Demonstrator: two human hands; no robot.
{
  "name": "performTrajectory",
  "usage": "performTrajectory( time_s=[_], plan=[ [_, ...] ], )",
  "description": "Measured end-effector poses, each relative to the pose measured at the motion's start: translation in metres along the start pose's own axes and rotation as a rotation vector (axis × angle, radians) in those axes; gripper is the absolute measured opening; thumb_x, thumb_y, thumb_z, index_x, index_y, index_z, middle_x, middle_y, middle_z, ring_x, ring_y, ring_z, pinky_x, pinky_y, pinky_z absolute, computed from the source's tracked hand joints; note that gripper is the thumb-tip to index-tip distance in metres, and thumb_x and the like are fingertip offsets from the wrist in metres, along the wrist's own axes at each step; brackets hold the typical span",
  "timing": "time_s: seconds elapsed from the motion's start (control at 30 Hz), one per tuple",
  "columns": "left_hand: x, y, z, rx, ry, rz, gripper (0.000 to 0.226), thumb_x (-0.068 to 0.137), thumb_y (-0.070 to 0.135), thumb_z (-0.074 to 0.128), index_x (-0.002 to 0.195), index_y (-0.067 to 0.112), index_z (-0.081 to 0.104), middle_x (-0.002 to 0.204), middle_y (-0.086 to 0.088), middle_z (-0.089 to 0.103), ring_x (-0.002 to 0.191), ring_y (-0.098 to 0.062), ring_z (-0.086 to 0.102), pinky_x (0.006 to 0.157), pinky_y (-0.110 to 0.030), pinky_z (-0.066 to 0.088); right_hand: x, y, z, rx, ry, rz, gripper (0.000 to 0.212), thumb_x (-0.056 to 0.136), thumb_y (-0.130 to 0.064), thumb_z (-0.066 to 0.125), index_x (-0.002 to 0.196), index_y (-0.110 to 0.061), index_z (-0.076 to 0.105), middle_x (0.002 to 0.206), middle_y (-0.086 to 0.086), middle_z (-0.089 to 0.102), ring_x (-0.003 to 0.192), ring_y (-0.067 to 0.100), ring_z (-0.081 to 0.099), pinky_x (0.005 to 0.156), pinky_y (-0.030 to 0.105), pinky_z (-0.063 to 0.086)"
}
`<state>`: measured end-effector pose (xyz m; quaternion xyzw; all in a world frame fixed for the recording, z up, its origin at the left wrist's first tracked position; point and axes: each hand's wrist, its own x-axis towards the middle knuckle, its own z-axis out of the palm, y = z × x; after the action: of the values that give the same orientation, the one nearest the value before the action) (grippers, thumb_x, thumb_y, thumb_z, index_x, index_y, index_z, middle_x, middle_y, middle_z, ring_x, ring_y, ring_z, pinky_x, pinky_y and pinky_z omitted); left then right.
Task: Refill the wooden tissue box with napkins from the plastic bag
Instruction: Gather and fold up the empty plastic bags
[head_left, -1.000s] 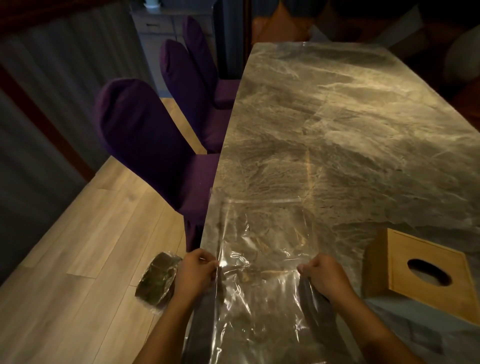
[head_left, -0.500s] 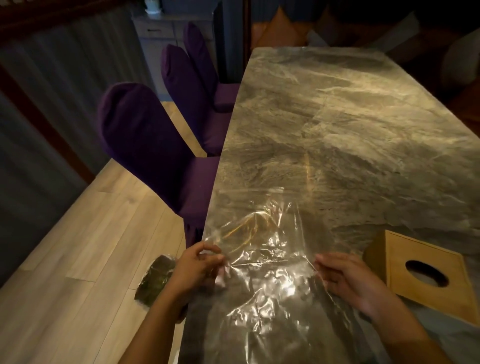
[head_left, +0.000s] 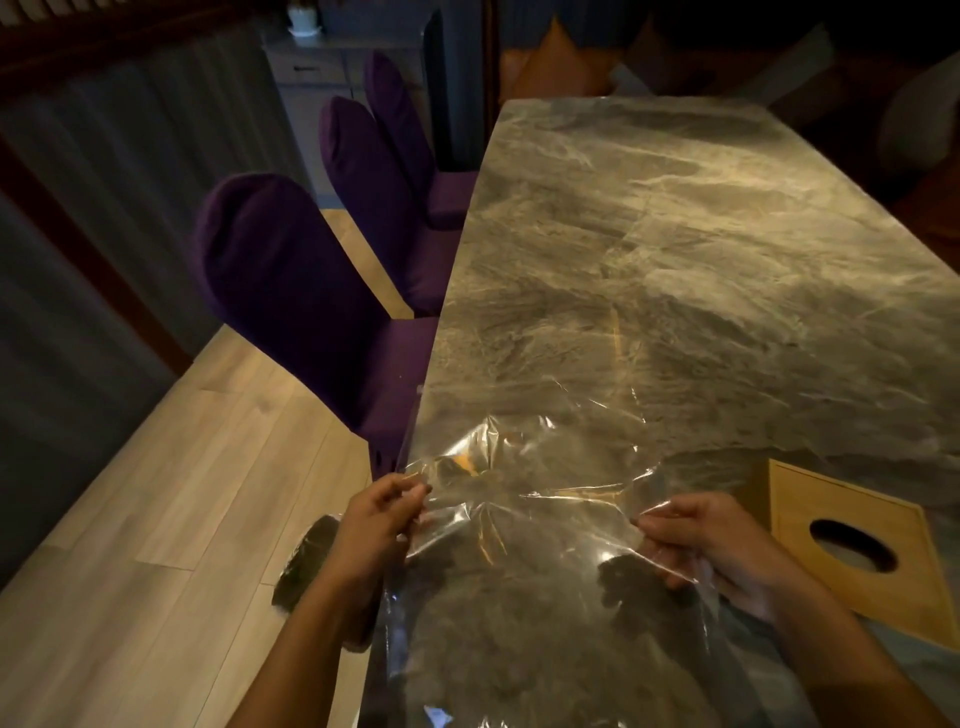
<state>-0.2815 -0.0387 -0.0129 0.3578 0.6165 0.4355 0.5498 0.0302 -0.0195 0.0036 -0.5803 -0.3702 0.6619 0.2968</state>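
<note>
A clear, crinkled plastic bag lies stretched over the near end of the marble table. My left hand pinches its left edge at the table's side. My right hand grips its right edge, partly seen through the film. I cannot make out napkins inside the transparent bag. The wooden tissue box sits at the near right of the table, its oval slot facing up and dark inside, just right of my right hand.
Three purple upholstered chairs line the table's left side. A dark flat object lies on the wooden floor below my left hand. A cabinet stands at the far wall.
The bag's far end has crumpled toward me. My right hand let go of the bag's edge, then took hold of it again farther right, and both hands now pull it apart.
</note>
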Motion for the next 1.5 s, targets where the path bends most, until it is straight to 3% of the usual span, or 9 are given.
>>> performTrajectory(
  time_s=[0.4,0.73,0.83,0.97,1.07,1.2,1.3,1.43,1.5],
  plan=[
    [0.002,0.018,-0.007,0.141,-0.148,0.166,0.022,0.091,0.001,0.048,0.090,0.009,0.069,0.066,-0.001,0.066,0.054,-0.007,0.059,0.052,-0.019,0.049,0.006,-0.007,-0.008,0.139,-0.027,-0.028,0.020,0.068,-0.002,0.064,0.087,0.001,0.070,0.063,0.017,0.069,0.049,0.018,0.063,0.045,0.024,0.054],
    [0.004,0.020,0.000,0.142,-0.190,0.274,0.055,0.065,-0.031,0.036,0.036,0.010,0.060,0.059,-0.005,0.065,0.065,-0.017,0.061,0.062,-0.022,0.052,0.008,-0.017,-0.024,0.035,-0.038,-0.244,0.043,0.071,0.030,0.037,0.043,0.007,0.061,0.060,0.017,0.067,0.062,0.024,0.067,0.053,0.027,0.058],
    [0.001,0.023,0.000,-0.004,-0.128,0.184,0.047,0.082,-0.017,0.040,0.066,0.011,0.074,0.077,-0.004,0.074,0.076,-0.026,0.067,0.063,-0.027,0.058,0.012,-0.014,-0.026,0.046,-0.028,-0.263,0.036,0.067,0.025,0.043,0.044,0.006,0.063,0.071,0.019,0.071,0.069,0.024,0.068,0.061,0.026,0.059],
    [-0.004,0.025,-0.004,-0.292,-0.195,-0.050,0.030,0.090,0.044,0.043,0.110,0.029,0.059,0.099,-0.014,0.072,0.082,-0.036,0.066,0.072,-0.047,0.057,0.014,-0.013,-0.019,0.121,0.019,-0.293,0.029,0.060,0.020,0.048,0.043,0.003,0.064,0.068,0.011,0.072,0.063,0.021,0.068,0.052,0.026,0.057],
    [-0.006,0.021,-0.006,0.020,-0.219,-0.046,0.035,0.078,0.028,0.068,0.110,0.017,0.061,0.095,-0.018,0.072,0.083,-0.034,0.068,0.075,-0.046,0.056,0.015,-0.014,-0.015,0.065,0.068,-0.334,0.045,0.069,0.024,0.043,0.042,-0.002,0.065,0.069,0.008,0.073,0.072,0.021,0.068,0.059,0.025,0.057],
    [-0.006,0.026,0.000,0.244,-0.120,0.095,0.010,0.085,0.002,0.060,0.094,0.005,0.063,0.082,-0.013,0.072,0.068,-0.019,0.071,0.065,-0.035,0.061,0.018,-0.015,-0.021,-0.394,0.135,-0.429,0.057,0.077,0.020,0.048,0.063,-0.028,0.075,0.110,0.003,0.066,0.108,0.017,0.055,0.094,0.034,0.042],
    [-0.006,0.045,0.005,0.437,-0.204,0.198,0.011,0.088,0.002,0.056,0.087,0.011,0.062,0.080,-0.007,0.071,0.067,-0.013,0.070,0.060,-0.025,0.058,0.011,-0.029,-0.018,-0.569,0.149,-0.522,0.060,0.078,0.012,0.057,0.087,-0.046,0.068,0.123,-0.004,0.057,0.119,0.013,0.047,0.095,0.032,0.039],
    [-0.004,0.079,0.020,0.707,-0.344,0.345,0.012,0.089,0.001,0.054,0.091,0.010,0.062,0.084,0.001,0.069,0.071,-0.006,0.068,0.065,-0.024,0.056,-0.002,-0.057,0.002,-0.720,-0.221,-0.413,0.064,0.068,-0.031,0.075,0.120,-0.050,0.043,0.128,-0.018,0.052,0.118,-0.002,0.046,0.099,0.022,0.036],
    [-0.004,0.096,0.032,0.759,-0.393,0.430,0.014,0.088,-0.001,0.053,0.092,0.010,0.062,0.086,0.001,0.069,0.074,-0.009,0.068,0.069,-0.023,0.055,-0.001,-0.062,0.013,-0.758,-0.330,-0.352,0.071,0.067,-0.029,0.079,0.126,-0.043,0.042,0.125,-0.018,0.055,0.115,-0.007,0.050,0.098,0.014,0.038]
  ],
)
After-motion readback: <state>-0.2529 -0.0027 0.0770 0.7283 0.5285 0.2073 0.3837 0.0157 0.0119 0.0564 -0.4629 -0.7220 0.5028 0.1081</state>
